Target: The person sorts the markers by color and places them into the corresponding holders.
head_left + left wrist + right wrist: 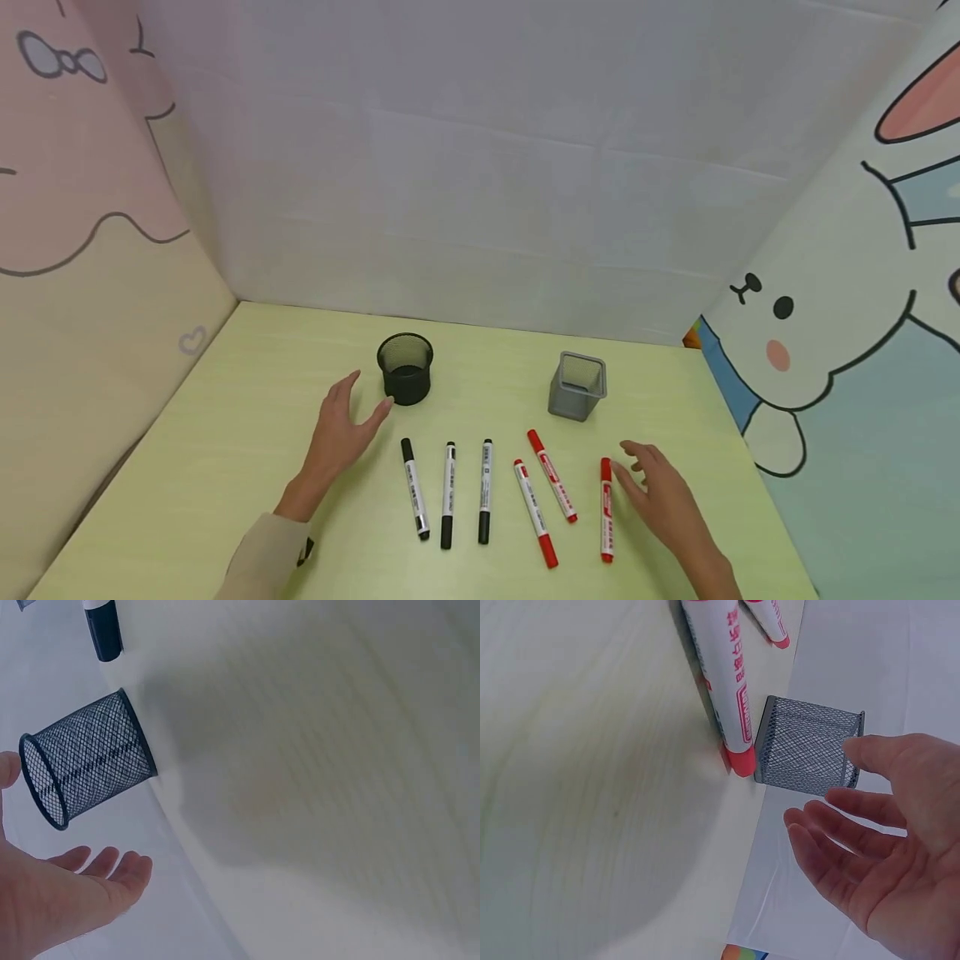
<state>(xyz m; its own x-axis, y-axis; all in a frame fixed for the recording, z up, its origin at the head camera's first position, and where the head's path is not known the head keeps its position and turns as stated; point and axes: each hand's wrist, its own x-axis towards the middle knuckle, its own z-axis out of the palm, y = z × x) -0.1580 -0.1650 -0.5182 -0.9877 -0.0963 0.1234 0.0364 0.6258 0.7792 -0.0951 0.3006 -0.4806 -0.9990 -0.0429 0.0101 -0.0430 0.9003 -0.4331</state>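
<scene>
Just left of the loose, empty right hand (663, 504), a red pen (607, 512) toward the tabletop's (180, 467) right edge points at the far edge; the loose, empty left hand (336, 437) is farther.

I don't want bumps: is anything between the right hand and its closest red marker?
Nothing visible stands between the right hand and that red marker; the thumb is beside its far end, touching or not, I can't tell.

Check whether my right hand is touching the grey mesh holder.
Apart. The head view shows bare table between the right hand and the grey mesh holder.
</scene>
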